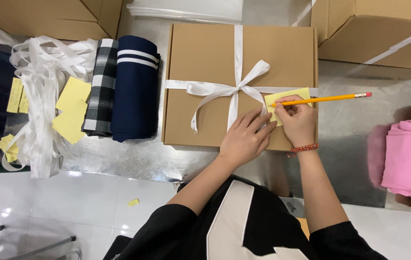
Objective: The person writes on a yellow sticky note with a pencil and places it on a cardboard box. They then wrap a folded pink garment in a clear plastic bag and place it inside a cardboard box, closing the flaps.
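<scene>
- On the metallic surface (pixel 349 125), centre: flat brown cardboard box (pixel 215 86), tied crosswise with white ribbon (pixel 238 48), bow (pixel 236 89) at the middle of the lid.
- Yellow sticky note (pixel 301 93) lies on the box lid, right side, just beside the horizontal ribbon band, partly hidden under the hands.
- Right hand (pixel 297 120): grip closed around an orange pencil (pixel 330 99), tip down on the note's left edge, pink eraser end pointing right, out past the box edge. Red bead bracelet (pixel 303 149) on that wrist.
- Left hand (pixel 246 137): flat, fingers spread, grip open, holding nothing; fingertips press on the lid at the note's lower left corner, just touching the right hand.
- Left of box, nearly touching it: folded navy cloth with white stripes (pixel 135 89), then folded black-and-white plaid cloth (pixel 100 91).
- Further left: loose pile of white ribbon strips (pixel 42 96), with yellow note pads (pixel 72 110) among them.
- Far right: rolled pink cloth (pixel 410 156), well apart from the box.
- Top edge: larger cardboard cartons (pixel 373 29) behind the box.
- One small yellow scrap (pixel 133 202) on the white floor below.
</scene>
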